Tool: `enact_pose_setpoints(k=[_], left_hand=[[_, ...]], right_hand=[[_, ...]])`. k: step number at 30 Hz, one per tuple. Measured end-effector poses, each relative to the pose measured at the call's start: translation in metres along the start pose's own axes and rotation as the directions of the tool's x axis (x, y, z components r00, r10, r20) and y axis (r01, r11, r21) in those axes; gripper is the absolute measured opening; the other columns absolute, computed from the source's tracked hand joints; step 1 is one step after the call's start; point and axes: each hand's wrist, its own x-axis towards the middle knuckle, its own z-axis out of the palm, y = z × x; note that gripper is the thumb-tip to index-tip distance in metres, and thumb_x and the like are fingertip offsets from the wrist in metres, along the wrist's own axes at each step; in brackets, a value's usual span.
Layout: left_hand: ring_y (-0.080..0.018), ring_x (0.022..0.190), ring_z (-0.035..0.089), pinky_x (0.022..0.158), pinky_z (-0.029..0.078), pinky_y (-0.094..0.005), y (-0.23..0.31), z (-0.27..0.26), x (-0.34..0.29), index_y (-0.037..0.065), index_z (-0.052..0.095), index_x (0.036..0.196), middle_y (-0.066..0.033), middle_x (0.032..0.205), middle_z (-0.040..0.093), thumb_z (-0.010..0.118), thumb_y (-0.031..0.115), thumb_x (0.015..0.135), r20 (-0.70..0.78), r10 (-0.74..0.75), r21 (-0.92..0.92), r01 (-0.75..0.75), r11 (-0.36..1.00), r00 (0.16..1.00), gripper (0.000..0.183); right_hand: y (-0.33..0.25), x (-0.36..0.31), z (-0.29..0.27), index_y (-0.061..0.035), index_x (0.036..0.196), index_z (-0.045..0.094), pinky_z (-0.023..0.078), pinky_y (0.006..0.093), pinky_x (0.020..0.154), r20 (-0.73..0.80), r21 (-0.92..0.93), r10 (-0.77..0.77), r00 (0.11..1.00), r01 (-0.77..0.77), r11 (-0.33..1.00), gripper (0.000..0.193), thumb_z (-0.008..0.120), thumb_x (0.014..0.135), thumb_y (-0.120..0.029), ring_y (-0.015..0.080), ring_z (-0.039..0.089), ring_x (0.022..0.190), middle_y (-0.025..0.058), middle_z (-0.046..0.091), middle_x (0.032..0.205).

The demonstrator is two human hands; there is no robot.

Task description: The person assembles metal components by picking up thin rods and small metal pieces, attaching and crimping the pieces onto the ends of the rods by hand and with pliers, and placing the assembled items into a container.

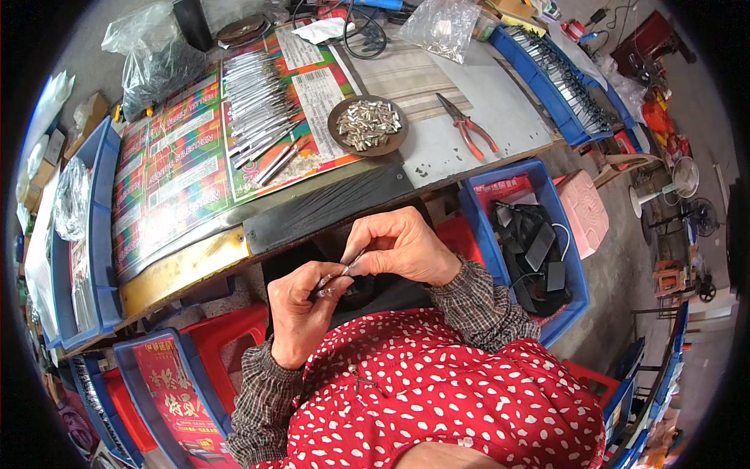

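Just off the table's front edge, both hands meet over my lap. My left hand is closed round a slim silvery metal piece, part of which shows between its fingers. At the other end of that piece, my right hand pinches with thumb and forefinger; the fingertips hide most of it. Nearest on the table lie several loose metal rods, beside a long row of similar thin rods. A round brown dish holds a heap of short silvery metal tubes.
Red-handled pliers lie right of the dish. Blue bins stand at the table's left end, at far right with rods, and beside my right arm with black devices. A clear bag lies at the back.
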Motion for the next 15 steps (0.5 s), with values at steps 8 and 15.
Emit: enact_pose_setpoints(k=[8,15], left_hand=[[-0.0107,0.059,0.056,0.056,0.044,-0.0239,0.004,0.006,-0.001,0.000,0.063,0.082,-0.0063,0.067,0.062,0.069,0.000,0.077,-0.072,0.013,0.108,-0.006,0.994,0.997,0.008],[-0.0123,0.055,0.054,0.053,0.043,-0.0241,-0.001,0.003,-0.002,0.001,0.062,0.081,-0.0073,0.067,0.061,0.070,-0.001,0.076,-0.060,-0.062,-0.013,0.061,0.998,0.996,0.009]], right_hand=[[0.018,0.000,0.015,0.0011,0.087,0.061,0.041,0.0184,0.055,-0.202,-0.066,-0.120,0.972,0.108,0.992,0.011,0.070,0.081,-0.004,0.0022,0.050,0.066,-0.0013,0.057,0.075],[0.008,-0.001,0.016,0.0002,0.089,0.062,0.042,0.0172,0.055,-0.183,0.064,-0.015,0.983,0.027,0.998,0.010,0.068,0.083,-0.006,0.0032,0.053,0.066,0.0002,0.057,0.080]])
